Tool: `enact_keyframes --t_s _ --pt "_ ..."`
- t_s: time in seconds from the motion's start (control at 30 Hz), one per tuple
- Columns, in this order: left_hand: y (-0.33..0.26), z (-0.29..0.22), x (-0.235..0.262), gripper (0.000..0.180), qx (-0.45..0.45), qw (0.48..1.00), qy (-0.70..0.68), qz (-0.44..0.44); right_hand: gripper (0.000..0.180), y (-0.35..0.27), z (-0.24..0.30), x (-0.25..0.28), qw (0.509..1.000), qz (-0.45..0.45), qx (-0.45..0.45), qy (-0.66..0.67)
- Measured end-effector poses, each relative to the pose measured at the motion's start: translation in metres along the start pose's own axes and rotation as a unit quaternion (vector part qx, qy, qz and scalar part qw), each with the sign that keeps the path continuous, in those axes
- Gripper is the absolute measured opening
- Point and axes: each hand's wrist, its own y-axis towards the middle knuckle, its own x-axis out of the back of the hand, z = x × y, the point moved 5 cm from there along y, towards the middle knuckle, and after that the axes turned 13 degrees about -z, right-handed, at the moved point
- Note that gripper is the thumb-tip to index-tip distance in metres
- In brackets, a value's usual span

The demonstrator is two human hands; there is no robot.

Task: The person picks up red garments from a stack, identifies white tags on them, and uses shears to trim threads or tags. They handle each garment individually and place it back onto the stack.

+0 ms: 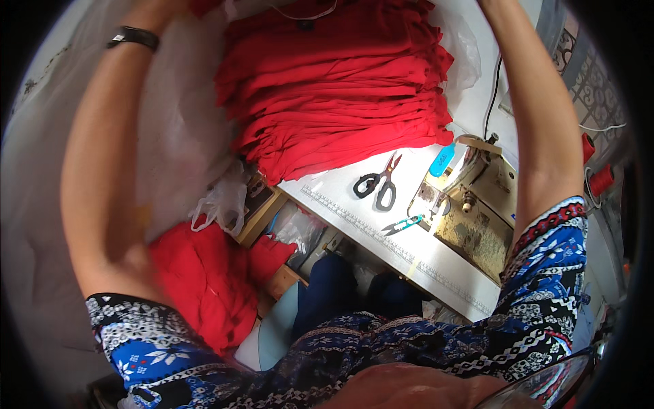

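Both my arms reach up past the top edge, one on either side of a tall pile of folded red cloth. Just above a black wristband, the base of my left hand shows at the upper left, its fingers cut off by the edge. A bit of red cloth is close beside it; whether the hand holds it is hidden. My right forearm passes over the sewing machine's right side, and its hand lies outside the picture. Black-handled scissors and teal thread snips lie on the white sewing table.
A sewing machine stands at the right of the table, a blue tag beside it. More red cloth is heaped at lower left, below a clear plastic bag. Red thread spools are at far right.
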Motion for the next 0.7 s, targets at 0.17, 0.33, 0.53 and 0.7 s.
enact_keyframes --t_s 0.17,0.33,0.53,0.7 --pt "-0.124 0.005 -0.116 0.038 -0.038 0.958 0.033 0.283 0.077 0.005 -0.025 -0.025 0.976 0.000 0.047 -0.213" --pt "-0.133 -0.017 -0.096 0.067 0.063 0.939 -0.036 0.337 0.071 -0.014 0.033 -0.028 0.918 -0.147 0.252 -0.269" --pt "-0.066 -0.026 -0.120 0.071 0.073 0.980 -0.077 0.170 0.068 -0.006 0.074 -0.072 0.839 -0.115 0.343 -0.407" --pt "-0.114 0.053 -0.250 0.106 0.132 0.946 -0.047 0.293 0.080 0.000 0.047 -0.133 0.809 -0.056 0.381 -0.445"
